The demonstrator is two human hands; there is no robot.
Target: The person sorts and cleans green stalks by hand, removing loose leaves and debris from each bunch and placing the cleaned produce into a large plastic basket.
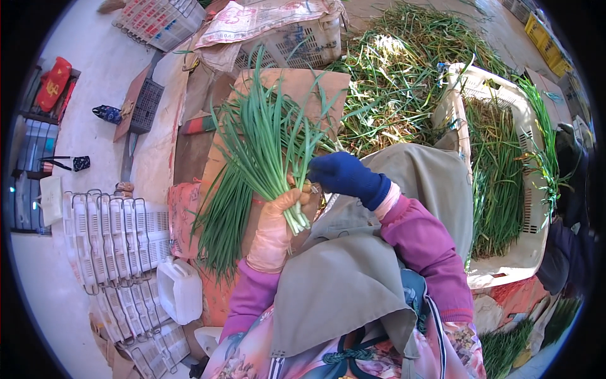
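Note:
My left hand [277, 215], in a tan rubber glove, is closed around a bunch of long green leafy stalks that look like garlic chives [260, 151]. Their pale cut ends stick out below my fist, and the leaves fan away from me. My right hand [345, 177], in a dark blue knit glove, is curled close beside the bunch at my left fingertips. Its own fingertips are hidden, so whether it pinches a stalk is unclear. Another bundle of chives [225, 218] lies on the brown board [331, 83] beneath, left of my left wrist.
To the right stands a white plastic crate [535, 258] holding chives. Loose leaves are heaped [393, 94] beyond the board. A sack-covered crate [293, 47] stands at the far side. Stacked white crates [118, 237] and a white plastic jug [179, 291] are at left. Dark clothing of another person [565, 246] shows far right.

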